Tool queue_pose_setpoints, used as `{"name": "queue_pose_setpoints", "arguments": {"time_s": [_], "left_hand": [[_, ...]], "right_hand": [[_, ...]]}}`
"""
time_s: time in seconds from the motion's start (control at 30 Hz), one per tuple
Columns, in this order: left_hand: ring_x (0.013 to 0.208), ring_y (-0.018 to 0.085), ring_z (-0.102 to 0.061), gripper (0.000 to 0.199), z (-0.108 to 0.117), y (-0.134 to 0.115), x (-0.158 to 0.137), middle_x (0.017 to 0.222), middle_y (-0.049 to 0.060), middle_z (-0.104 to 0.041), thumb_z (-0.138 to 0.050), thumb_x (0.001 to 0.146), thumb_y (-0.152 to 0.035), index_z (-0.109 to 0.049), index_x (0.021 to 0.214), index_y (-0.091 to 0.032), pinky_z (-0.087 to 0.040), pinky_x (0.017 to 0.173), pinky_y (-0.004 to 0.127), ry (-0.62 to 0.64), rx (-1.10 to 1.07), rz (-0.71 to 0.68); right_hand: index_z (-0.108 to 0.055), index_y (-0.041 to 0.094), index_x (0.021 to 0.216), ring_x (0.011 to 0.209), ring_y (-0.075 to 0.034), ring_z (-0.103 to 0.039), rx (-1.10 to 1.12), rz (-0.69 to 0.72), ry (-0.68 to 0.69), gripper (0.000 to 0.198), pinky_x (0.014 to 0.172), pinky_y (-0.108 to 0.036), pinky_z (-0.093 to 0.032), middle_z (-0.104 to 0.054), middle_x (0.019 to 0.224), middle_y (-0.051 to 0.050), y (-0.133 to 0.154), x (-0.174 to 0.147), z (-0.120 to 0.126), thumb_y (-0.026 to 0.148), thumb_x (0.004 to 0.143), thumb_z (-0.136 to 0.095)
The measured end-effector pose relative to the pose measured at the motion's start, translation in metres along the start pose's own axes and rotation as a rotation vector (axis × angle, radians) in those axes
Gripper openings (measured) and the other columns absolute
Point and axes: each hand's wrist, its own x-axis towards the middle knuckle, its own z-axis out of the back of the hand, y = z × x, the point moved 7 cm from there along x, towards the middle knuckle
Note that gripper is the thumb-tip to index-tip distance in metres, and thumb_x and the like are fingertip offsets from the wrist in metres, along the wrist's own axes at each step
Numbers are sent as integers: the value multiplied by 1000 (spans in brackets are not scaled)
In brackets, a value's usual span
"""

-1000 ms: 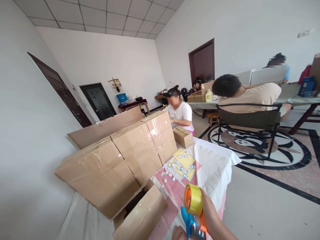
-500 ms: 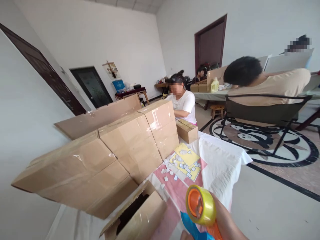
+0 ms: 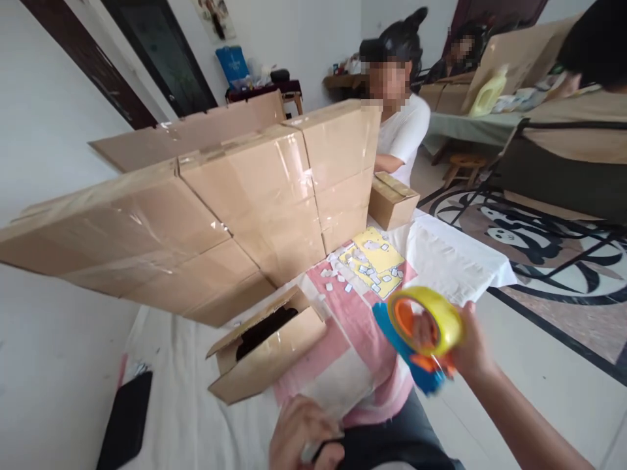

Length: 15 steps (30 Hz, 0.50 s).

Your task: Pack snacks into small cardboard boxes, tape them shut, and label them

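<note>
My right hand (image 3: 471, 349) is closed around a tape dispenser (image 3: 427, 373) with a blue and orange body, held in the air beside the table. A roll of yellowish packing tape (image 3: 451, 320) sits on its orange hub. Low in the view, my left hand (image 3: 300, 427) has curled fingers at the table's near edge; what they grip, if anything, is not clear. Just beyond it stands a small cardboard box (image 3: 289, 346), its slit-like top open onto a dark inside. Farther back lies a yellow printed sheet (image 3: 379, 254) with several small whitish pieces scattered over and around it.
A tall wall of taped cardboard boxes (image 3: 245, 209) runs along the table's far left side. Another small carton (image 3: 393, 202) is at the back, near a person in a white shirt (image 3: 414, 130). A black flat object (image 3: 126, 418) lies at lower left. A folding chair (image 3: 563, 170) stands at right.
The view has tilted down and come closer to the table. My right hand has swung the tape dispenser rightward, and my left hand now shows apart from it.
</note>
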Motion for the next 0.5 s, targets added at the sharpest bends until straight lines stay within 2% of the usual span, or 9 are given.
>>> {"name": "queue_pose_setpoints", "arguments": {"time_s": [0.07,0.17,0.27,0.4,0.47,0.5], "left_hand": [[59,11,-61,11,3,-2,10,63,-4,-68,-66,90,-24,-63,79,-24,-50,61,26,-24,-10,124],[51,10,-57,13,12,1,20,57,-5,-67,-69,86,-26,-63,75,-23,-43,51,23,-197,-108,468],[42,8,-48,19,24,3,22,53,-5,-66,-73,82,-38,-64,80,-22,-35,43,21,-350,-255,707],[39,4,-39,25,47,6,22,49,-6,-63,-76,78,-43,-64,82,-21,-27,40,18,-458,-302,818],[38,3,-37,26,58,7,21,49,-7,-61,-77,78,-44,-64,83,-22,-25,39,17,-489,-303,832],[38,3,-36,26,62,7,20,49,-8,-61,-77,78,-44,-64,84,-22,-24,39,17,-497,-304,835]], "right_hand": [[-68,18,66,48,-19,-59,-185,110,-187,59,50,-30,-49,-65,54,-7,-3,39,20,76,59,-78],[-68,17,79,57,-21,-64,-258,104,-239,57,56,-32,-54,-69,64,-8,-26,87,23,68,59,-84],[-68,16,85,60,-21,-66,-280,47,-247,63,58,-32,-55,-71,70,-8,-48,108,22,71,59,-82],[-67,15,91,67,-23,-67,-413,-73,-200,66,63,-35,-57,-71,78,-10,-54,111,28,70,57,-83],[-63,17,95,75,-26,-67,-575,-69,-300,72,70,-40,-58,-70,86,-11,-37,104,33,67,49,-87],[-60,18,98,81,-27,-66,-683,-2,-399,75,75,-43,-58,-69,91,-11,-18,97,32,65,46,-89]]}}
